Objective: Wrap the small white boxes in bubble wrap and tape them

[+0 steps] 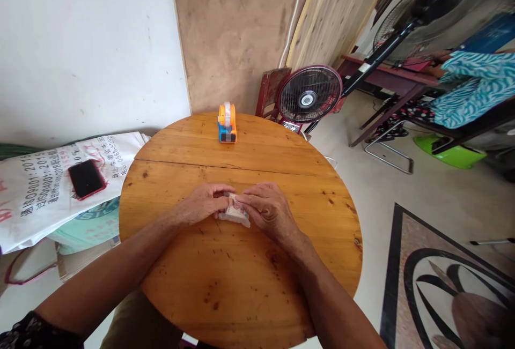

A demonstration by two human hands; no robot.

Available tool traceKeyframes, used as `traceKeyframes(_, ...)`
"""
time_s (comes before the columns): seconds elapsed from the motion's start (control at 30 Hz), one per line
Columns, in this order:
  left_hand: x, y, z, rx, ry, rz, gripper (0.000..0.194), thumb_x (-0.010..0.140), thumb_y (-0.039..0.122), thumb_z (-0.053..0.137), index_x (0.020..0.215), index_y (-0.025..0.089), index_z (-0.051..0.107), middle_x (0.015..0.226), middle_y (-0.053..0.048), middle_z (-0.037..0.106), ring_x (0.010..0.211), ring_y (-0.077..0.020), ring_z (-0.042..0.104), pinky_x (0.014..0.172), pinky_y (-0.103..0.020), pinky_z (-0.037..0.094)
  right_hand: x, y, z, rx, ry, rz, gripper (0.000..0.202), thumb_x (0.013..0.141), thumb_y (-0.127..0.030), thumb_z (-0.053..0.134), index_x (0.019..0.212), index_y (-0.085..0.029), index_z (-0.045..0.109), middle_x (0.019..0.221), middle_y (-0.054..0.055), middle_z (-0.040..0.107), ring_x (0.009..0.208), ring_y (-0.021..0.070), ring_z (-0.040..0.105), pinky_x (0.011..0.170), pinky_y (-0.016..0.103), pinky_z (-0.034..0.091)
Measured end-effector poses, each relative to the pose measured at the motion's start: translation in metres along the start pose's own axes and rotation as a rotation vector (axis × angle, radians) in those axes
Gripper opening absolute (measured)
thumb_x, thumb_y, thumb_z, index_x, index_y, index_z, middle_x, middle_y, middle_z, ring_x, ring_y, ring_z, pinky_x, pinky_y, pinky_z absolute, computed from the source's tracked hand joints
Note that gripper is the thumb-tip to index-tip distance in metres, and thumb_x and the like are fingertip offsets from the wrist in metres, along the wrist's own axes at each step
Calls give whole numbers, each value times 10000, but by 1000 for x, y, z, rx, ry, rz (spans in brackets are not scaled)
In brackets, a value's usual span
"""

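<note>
A small white packet with reddish print (234,213) is held between both hands just above the middle of a round wooden table (225,284). My left hand (206,201) has its fingers closed on the packet's left side. From the right, my right hand (266,207) pinches its upper right part, and its fingers cover some of the packet. An orange and blue tape dispenser (227,124) with a roll of tape stands near the table's far edge.
A phone (86,179) lies on a printed white sack (44,161) left of the table. A fan (309,95) and a red chair (271,91) stand behind it. At the far right sits a person in a blue patterned top (478,89).
</note>
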State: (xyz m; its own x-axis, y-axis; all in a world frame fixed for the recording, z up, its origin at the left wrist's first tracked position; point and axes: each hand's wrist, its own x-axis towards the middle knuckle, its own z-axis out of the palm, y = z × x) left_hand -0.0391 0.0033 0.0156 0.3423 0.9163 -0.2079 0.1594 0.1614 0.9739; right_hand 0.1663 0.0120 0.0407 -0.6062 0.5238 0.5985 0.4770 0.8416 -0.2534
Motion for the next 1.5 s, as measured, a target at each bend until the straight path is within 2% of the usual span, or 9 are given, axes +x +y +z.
traceKeyframes(0.3,0,-1,0,-22,-9,21,424,790,381,641,1143,148,662,625,52,578,505,-84,497,547,-230,412,-1,-4,1,24,7,32,103,913,-218,628,965,-241,713,905,20,774,813,164,691,850,354,417)
traceKeyframes(0.4,-1,1,1,-38,-15,-5,456,778,371,644,1171,139,647,713,19,638,521,-81,501,542,-229,408,1,-3,-11,69,94,131,123,918,-239,616,992,-254,713,941,29,775,861,178,706,922,377,442)
traceKeyframes(0.5,-2,4,3,-52,7,-52,509,744,362,662,1191,121,632,689,16,631,510,-83,483,513,-224,383,2,3,-23,91,165,289,136,918,-256,598,956,-250,729,924,35,775,887,198,710,903,373,489)
traceKeyframes(0.73,0,-1,1,-67,-2,-46,522,741,357,672,1216,149,620,693,23,618,524,-83,483,509,-217,379,-1,10,-29,118,-150,475,231,883,-242,589,1069,-216,722,1058,65,758,934,222,707,831,359,531)
traceKeyframes(0.83,0,-2,1,-63,1,-42,522,744,355,665,1218,143,618,717,12,635,530,-83,486,511,-217,380,-1,6,-24,140,-237,462,250,906,-238,559,1100,-220,716,1076,64,755,933,216,702,788,336,530)
traceKeyframes(0.97,-1,-1,2,-71,5,-39,488,759,349,661,1199,142,625,761,-1,658,542,-80,491,519,-215,382,-1,3,-18,180,-233,397,262,893,-167,547,1068,-246,726,1033,39,765,941,208,695,826,336,515)
traceKeyframes(1.17,-1,-5,1,-77,-19,-26,470,792,355,650,1216,156,615,797,-12,675,560,-84,514,532,-214,392,-2,9,-22,206,-150,499,259,887,-188,537,1087,-196,700,1087,79,743,981,213,692,834,336,532)
traceKeyframes(1.33,-1,-5,1,-67,0,-34,479,782,346,649,1217,148,614,787,-11,664,557,-84,506,531,-217,390,-3,10,-22,259,-249,499,271,907,-200,522,1123,-207,686,1057,64,758,946,209,705,804,332,539)
traceKeyframes(1.5,-1,-3,1,-65,-9,-24,491,767,359,655,1207,146,622,765,-5,652,552,-88,501,526,-222,387,-1,8,-24,245,-113,410,171,873,-190,590,1004,-213,698,1023,65,737,964,207,686,880,356,510)
